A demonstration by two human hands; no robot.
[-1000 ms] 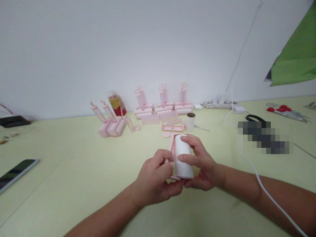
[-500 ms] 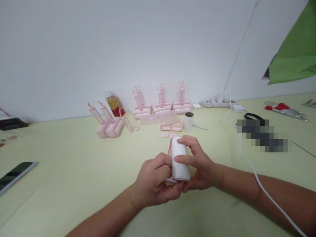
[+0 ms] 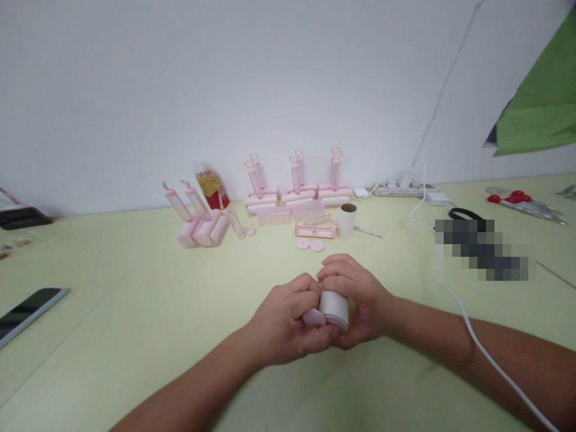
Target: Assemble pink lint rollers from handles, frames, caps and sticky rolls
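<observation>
A white roll (image 3: 335, 308) is between my two hands, with its lower end facing me. My right hand (image 3: 357, 297) wraps over its top and right side. My left hand (image 3: 292, 321) is closed at the roll's left side, around a pink part whose round disc (image 3: 314, 318) shows below the fingers; the rest of that part is hidden. Beyond my hands lie two pink discs (image 3: 317, 245), an open pink shell (image 3: 315, 231), an upright white roll (image 3: 347, 222) with a brown core and a thin metal screwdriver (image 3: 368, 231).
Several pink rollers (image 3: 296, 195) with upright handles line the wall, with others (image 3: 204, 228) further left by a red-yellow packet (image 3: 211, 187). A phone (image 3: 29, 312) is at left. A white cable (image 3: 472, 333) crosses my right forearm; red-handled scissors (image 3: 517, 198) lie at far right.
The white roll has tipped so its lower end faces me more. My right hand's fingers now cover its top, and more of the small disc by my left hand shows.
</observation>
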